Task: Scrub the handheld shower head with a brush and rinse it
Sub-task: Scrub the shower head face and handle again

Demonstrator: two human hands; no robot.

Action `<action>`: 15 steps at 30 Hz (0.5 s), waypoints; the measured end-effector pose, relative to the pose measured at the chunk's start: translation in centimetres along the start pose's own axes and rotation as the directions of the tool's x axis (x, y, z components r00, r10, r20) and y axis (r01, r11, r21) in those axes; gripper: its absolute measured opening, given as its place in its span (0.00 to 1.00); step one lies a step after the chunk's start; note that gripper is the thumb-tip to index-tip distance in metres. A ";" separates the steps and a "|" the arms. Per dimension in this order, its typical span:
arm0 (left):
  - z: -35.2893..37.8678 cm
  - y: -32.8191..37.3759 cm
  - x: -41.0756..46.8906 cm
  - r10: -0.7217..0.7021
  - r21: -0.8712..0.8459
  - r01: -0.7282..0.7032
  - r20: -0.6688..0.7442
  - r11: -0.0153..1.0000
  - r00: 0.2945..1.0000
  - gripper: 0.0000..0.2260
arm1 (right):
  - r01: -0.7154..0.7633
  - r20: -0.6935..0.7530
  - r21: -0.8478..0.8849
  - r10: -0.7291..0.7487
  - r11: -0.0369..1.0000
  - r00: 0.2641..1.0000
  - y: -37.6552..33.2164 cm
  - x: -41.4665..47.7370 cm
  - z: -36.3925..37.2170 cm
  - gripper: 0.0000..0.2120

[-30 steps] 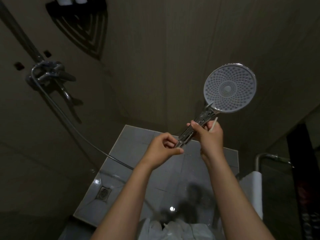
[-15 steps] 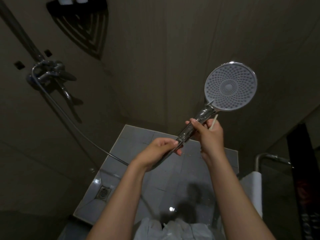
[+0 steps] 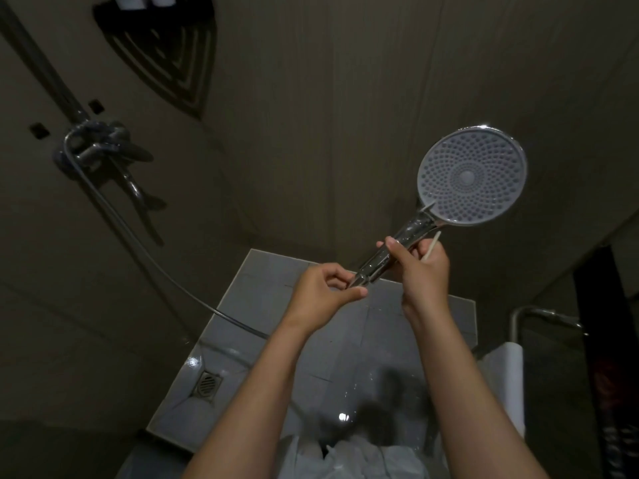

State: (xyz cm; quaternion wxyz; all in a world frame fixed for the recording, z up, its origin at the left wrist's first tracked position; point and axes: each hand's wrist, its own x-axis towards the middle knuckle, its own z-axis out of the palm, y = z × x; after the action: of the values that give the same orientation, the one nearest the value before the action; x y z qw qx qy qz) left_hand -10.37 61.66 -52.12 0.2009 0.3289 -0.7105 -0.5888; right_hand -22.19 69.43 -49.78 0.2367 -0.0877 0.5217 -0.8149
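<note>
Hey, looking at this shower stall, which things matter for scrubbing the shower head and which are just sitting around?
In the job: shower head, gripped by right hand and left hand; hose; thin pale stick in the right hand, perhaps the brush; mixer tap for rinsing.
Just about: corner shelf, floor drain, white plastic bag.

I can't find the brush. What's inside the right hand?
The shower head's handle, plus a thin pale stick poking out above the right hand. The fingers cover its other end, so no bristles show.
</note>
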 end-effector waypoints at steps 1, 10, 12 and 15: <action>0.2 0.0 0.0 0.009 0.027 -0.008 -0.034 1.000 0.999 0.10 | 0.001 -0.002 0.002 -0.001 1.000 1.000 0.0 0.0 0.0 0.16; -0.2 0.4 -0.1 -0.112 -0.241 0.226 0.412 0.944 0.905 0.11 | -0.044 0.037 -0.019 0.045 0.999 0.998 -0.1 -0.1 -0.3 0.14; -0.6 0.1 0.0 -0.138 -0.182 0.239 0.441 0.954 0.887 0.14 | -0.061 0.069 -0.018 0.062 0.998 0.996 -0.4 -0.2 -0.3 0.11; -1.0 0.1 -0.2 -0.151 -0.080 0.215 0.480 0.973 0.864 0.15 | -0.075 0.123 -0.028 0.078 0.997 0.989 -0.8 -0.4 -0.1 0.10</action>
State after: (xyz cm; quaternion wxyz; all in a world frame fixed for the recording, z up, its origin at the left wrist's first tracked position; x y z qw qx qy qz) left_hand -9.63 61.10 -51.80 -0.0132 0.2282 -0.6633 -0.7126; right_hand -22.13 69.98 -49.11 0.2988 -0.1206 0.5184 -0.7921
